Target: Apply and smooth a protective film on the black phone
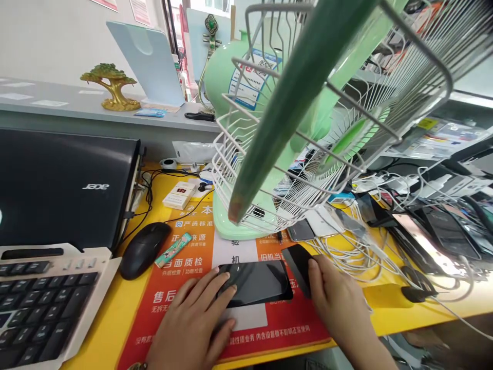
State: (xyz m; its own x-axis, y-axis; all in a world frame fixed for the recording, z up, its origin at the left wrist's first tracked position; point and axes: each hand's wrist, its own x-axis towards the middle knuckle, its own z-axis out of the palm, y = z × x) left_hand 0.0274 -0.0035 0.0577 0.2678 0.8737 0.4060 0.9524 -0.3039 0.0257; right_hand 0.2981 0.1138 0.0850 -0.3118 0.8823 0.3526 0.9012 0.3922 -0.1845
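White wall point(54, 41), 2 posted papers point(139, 11), grey ledge point(42, 114), bright window point(220, 4), yellow desk point(111, 314), shelf point(473, 99) at right

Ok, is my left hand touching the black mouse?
Apart. The head view shows a strip of the printed mat between your left hand and the black mouse.

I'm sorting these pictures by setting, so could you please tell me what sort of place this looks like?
Probably a phone shop or repair stall: a phone lies on a printed mat, and tangled white cables and more phones crowd the right side.
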